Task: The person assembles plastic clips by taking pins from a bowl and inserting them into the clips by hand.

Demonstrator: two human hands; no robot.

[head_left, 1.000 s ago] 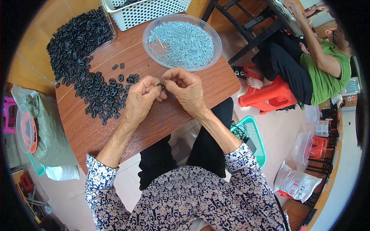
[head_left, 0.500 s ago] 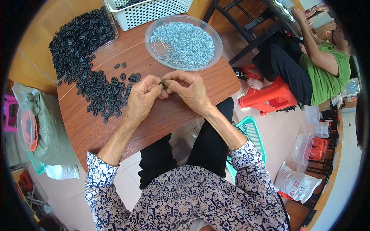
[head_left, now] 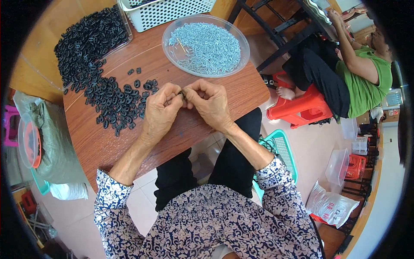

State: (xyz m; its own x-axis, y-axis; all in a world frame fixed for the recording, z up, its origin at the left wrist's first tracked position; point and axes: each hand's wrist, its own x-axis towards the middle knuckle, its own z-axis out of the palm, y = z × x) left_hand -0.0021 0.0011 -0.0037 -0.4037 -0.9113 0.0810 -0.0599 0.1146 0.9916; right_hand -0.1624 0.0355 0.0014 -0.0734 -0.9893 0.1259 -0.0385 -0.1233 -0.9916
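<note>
Over the table [head_left: 194, 125], my left hand [head_left: 161, 110] and my right hand [head_left: 210, 103] meet with their fingertips pinched together. Between them is a small dark piece [head_left: 182, 93], mostly covered by the fingers; its exact shape is hard to make out. Just left of my left hand spreads a loose heap of small black oval plastic parts with slots [head_left: 114, 97]. Beyond my hands stands a round clear plastic bowl [head_left: 244, 54], which holds many short silvery-blue metal pins [head_left: 211, 47]. A thin brass-coloured stick [head_left: 181, 45] lies among the pins.
A clear tray [head_left: 129, 34] piled with black parts stands at the far left, beside a white perforated basket [head_left: 172, 15]. At the right, a person in green [head_left: 362, 82] sits on a red stool [head_left: 297, 105]. A green basket [head_left: 285, 151] rests on the floor.
Both hands stay pinched at nearly the same spot, with only slight shifts of the fingers. The bowl and heaps look the same.
</note>
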